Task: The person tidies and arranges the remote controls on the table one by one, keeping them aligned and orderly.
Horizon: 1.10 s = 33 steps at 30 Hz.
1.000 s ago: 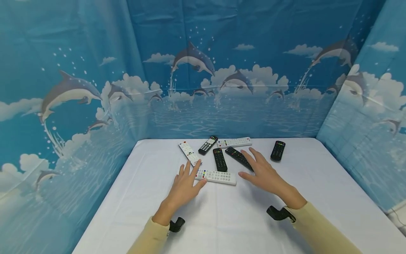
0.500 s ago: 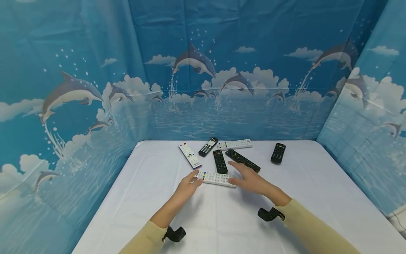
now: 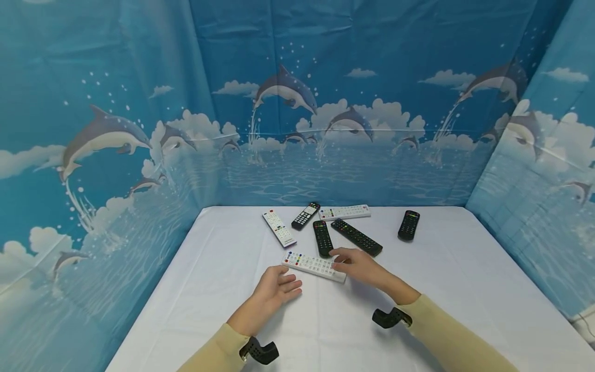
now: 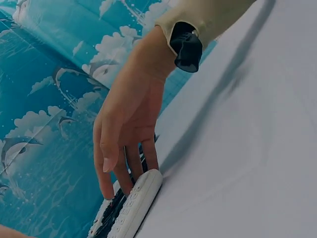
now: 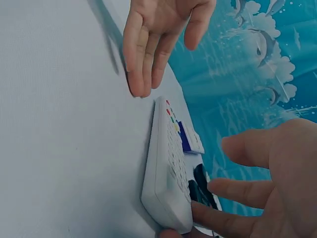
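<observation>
A white remote control (image 3: 310,264) with rows of buttons lies slanted on the white-covered table. My right hand (image 3: 364,269) is at its right end; in the right wrist view, fingers (image 5: 223,218) of that hand touch the end of the remote, while the thumb stays off it. Left of the remote's near side, my left hand (image 3: 271,294) holds nothing, its palm turned inward and its fingers extended. A short black remote (image 3: 323,237) lies just beyond the white one, close to my right fingertips. Past my right hand lies a long black remote (image 3: 357,237).
Another white remote (image 3: 279,228) lies to the left. At the back are a black remote with pale keys (image 3: 306,215) and a long white remote (image 3: 345,212). One more black remote (image 3: 409,225) lies apart on the right. A dolphin-print curtain (image 3: 297,170) encloses the table (image 3: 186,310).
My left hand has drawn back from the white remote and turned its palm inward. My right hand has moved left and down to the remote's right end, which has swung toward me.
</observation>
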Tool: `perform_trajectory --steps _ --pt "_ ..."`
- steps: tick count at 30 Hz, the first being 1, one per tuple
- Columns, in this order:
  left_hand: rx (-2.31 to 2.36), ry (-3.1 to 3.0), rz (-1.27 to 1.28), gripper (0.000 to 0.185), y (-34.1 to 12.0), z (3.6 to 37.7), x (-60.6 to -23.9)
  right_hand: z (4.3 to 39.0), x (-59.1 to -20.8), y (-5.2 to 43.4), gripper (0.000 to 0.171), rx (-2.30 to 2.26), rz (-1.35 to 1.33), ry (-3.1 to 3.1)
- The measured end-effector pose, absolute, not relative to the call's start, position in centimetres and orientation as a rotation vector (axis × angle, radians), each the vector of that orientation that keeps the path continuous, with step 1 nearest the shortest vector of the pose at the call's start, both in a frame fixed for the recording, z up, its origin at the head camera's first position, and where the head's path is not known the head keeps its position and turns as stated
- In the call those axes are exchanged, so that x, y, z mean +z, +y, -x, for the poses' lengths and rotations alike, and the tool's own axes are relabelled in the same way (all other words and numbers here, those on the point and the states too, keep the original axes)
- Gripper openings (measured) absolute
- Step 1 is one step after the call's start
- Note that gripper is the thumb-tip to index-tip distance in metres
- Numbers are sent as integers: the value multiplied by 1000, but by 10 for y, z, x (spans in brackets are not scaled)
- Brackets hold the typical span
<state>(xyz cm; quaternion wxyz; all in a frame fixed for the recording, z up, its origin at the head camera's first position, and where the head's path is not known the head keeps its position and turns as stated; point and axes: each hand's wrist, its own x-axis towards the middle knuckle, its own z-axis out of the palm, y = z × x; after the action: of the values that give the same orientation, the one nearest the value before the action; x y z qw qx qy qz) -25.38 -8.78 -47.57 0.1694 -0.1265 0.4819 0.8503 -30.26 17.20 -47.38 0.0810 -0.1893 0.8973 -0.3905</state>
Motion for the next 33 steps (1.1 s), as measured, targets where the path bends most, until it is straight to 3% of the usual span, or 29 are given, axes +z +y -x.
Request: perform_trajectory --steps 13,33 --pt "2401 1408 368 62 -90 248 -468 293 -479 143 39 -1312 411 2362" --pt "2219 1885 399 50 -103 261 -489 281 -490 90 69 -1534 314 2252"
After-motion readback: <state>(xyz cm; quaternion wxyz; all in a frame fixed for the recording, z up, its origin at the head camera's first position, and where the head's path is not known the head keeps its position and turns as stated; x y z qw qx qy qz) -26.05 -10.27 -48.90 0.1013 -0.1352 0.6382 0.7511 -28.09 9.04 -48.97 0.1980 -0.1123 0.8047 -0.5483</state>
